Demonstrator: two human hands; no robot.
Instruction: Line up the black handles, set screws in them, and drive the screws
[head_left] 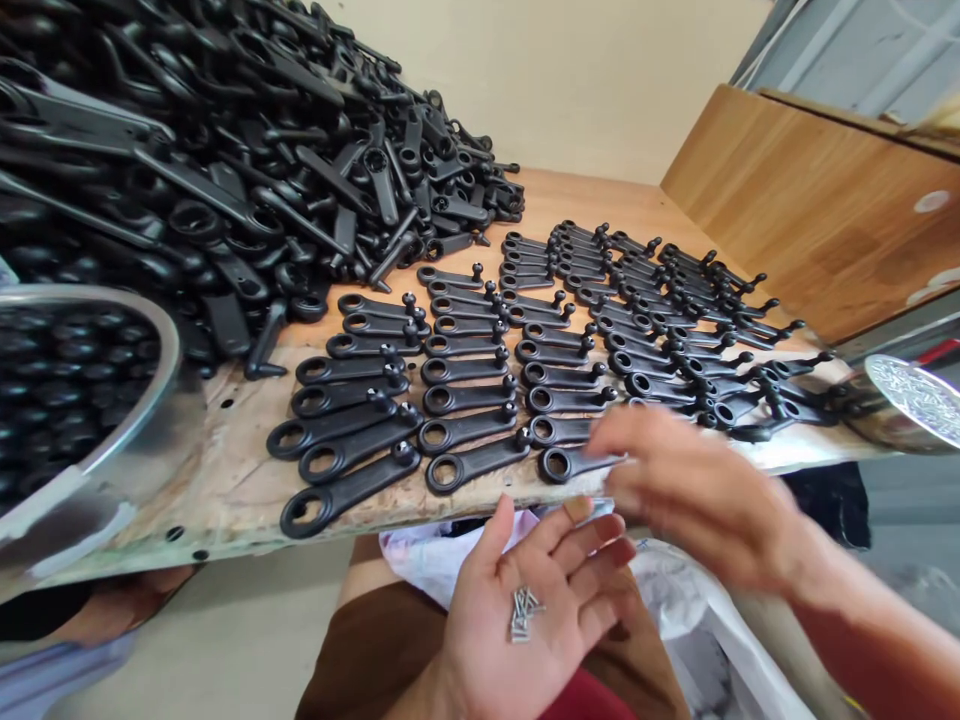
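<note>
My left hand (529, 610) is palm up in front of the table edge, fingers spread, carrying a small pile of silver screws (525, 612) on the palm. To its upper right, my right hand (690, 490) is smeared by motion over the front of the table. Its fingers are near the black crank handle (564, 464) at the front of a row and hide part of it. Whether they hold anything cannot be made out. Rows of similar black crank handles (480, 458), each with a ring at one end and a peg at the other, lie on the table.
A tall heap of black crank handles (322, 190) fills the back left. At the left stands a clear tub (146, 430) of round black knobs. A metal tin (870, 405) of small silver pieces sits at the right, near a wooden board (810, 200).
</note>
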